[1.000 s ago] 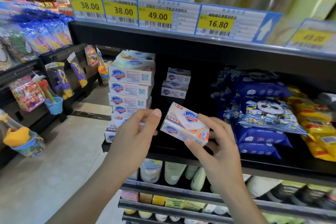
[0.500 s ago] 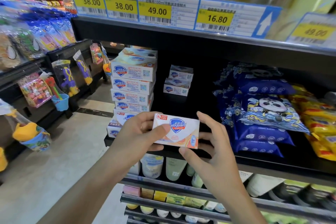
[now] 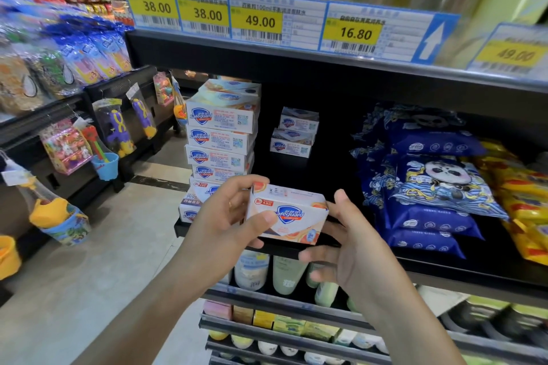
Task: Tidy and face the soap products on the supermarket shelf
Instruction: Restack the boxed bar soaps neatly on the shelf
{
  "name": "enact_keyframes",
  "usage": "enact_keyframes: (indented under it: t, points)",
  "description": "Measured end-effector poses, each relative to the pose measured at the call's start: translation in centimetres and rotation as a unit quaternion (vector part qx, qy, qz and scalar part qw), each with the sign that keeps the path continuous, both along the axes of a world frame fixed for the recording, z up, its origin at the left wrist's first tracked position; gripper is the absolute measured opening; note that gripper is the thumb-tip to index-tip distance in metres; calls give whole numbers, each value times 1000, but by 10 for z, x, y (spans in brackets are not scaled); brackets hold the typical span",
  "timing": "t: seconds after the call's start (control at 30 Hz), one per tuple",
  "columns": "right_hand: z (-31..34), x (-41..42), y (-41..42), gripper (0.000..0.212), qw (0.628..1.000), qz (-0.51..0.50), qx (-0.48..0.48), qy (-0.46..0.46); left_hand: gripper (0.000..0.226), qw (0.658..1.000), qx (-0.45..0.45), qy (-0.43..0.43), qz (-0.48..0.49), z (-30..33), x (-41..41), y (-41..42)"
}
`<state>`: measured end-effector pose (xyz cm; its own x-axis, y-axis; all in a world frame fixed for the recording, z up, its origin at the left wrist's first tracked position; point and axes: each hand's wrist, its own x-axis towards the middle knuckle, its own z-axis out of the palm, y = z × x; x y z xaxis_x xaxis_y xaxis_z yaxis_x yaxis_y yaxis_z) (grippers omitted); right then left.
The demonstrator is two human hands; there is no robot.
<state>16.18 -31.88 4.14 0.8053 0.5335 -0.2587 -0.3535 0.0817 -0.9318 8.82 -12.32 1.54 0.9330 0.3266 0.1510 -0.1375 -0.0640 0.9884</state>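
You hold one Safeguard soap box (image 3: 287, 218) between both hands, just in front of the black shelf's front edge (image 3: 284, 249), logo face toward you. Your left hand (image 3: 228, 225) grips its left end: thumb pressed flat across the front face, fingers curled round behind the top corner. Your right hand (image 3: 353, 249) is at the box's right end, index fingertip touching the upper right corner, thumb out under the lower edge, other fingers loosely bent below; whether it truly pinches the box, can't tell.

On the shelf, left: a Safeguard stack (image 3: 221, 139) with four boxes clearly facing out, more below, partly hidden by your left hand, count unclear there. Behind, further back: a small stack of two Safeguard boxes (image 3: 295, 136), well apart from the tall stack. Right: blue panda wipe packs (image 3: 430, 184) piled up, at least four. Far right: yellow packs (image 3: 525, 187), count unclear. Above: five yellow price tags (image 3: 258, 21), reading 38.00, 38.00, 49.00, 16.80, 49.00. The shelf below holds bottles (image 3: 284, 272), partly hidden.
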Motion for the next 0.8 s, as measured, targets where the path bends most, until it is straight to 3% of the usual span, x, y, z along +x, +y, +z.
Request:
enact_keyframes:
  t: [0.17, 0.47, 0.63, 0.8]
  points:
    - [0, 3, 2, 48, 999, 36, 10, 14, 40, 999, 8, -24, -25, -1, -4, -1]
    - [-2, 3, 5, 54, 1000, -12, 21, -14, 55, 999, 26, -30, -18, -3, -8, 0]
    - [-3, 4, 3, 19, 999, -28, 37, -26, 65, 1000, 15, 0, -10, -1, -11, 0]
    - [-6, 4, 1, 34, 997, -13, 51, -62, 63, 998, -51, 2, 23, 3, -8, 1]
